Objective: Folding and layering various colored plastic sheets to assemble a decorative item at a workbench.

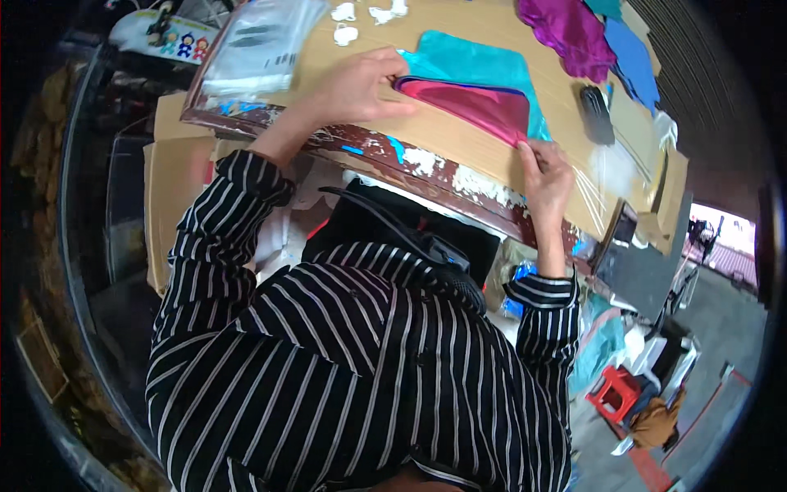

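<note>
A folded magenta-pink satin cloth [484, 107] with a dark blue upper edge lies on the cardboard-covered table [467, 143], partly over a teal satin cloth [475, 56]. At its left corner, my left hand [352, 86] rests with bent fingertips touching the fabric; the thumb stretches apart over the cardboard. My right hand [548, 176] pinches the lower right corner of the pink cloth between thumb and finger. What lies under the folds is hidden.
Clear plastic bags [258, 49] lie at the far left, near small white pieces [346, 34]. Purple satin [570, 37] and blue cloth [631, 61] sit far right. A dark bundle [597, 115], thin white sticks [590, 197] and a phone-like object [621, 225] lie on the right.
</note>
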Motion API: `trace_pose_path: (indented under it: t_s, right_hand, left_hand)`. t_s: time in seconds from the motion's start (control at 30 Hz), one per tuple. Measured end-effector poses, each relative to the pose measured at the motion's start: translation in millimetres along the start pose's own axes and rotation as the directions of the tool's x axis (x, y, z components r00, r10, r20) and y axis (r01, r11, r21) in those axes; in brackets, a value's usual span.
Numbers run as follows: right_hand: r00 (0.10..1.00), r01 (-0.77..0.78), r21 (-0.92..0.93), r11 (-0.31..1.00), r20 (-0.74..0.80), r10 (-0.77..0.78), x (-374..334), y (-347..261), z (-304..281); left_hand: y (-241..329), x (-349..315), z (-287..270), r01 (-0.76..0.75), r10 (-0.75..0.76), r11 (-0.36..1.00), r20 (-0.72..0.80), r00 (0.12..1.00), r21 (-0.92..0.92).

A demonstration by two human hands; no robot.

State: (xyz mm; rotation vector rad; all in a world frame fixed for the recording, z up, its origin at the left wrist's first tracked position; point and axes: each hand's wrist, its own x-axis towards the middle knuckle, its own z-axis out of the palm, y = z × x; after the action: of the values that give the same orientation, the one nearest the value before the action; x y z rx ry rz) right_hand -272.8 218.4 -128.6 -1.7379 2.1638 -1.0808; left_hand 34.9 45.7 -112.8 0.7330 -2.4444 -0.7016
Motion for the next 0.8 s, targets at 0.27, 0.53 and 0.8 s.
trace_pose_path:
  t_s: [0.27,0.53,0.8]
  right_hand:
    - [1.0,0.009,0.094,0.996,-0.012,-0.008,1,-2,2]
    - [0.998,-0.055,0.024,0.998,0.031,0.054,6,-2,3]
    - [0.98,-0.139,-0.024,0.99,0.137,0.141,17,-2,-2]
  left_hand:
    - [-10,-4,14,0.07,-0.085,0.989,-0.105,0.991,-0.132]
    - [-2,3,25,0.211,-0.218,0.976,-0.189,0.958,-0.055]
    - [-5,8,29,0.27,-0.27,0.962,-0.185,0.945,-0.024]
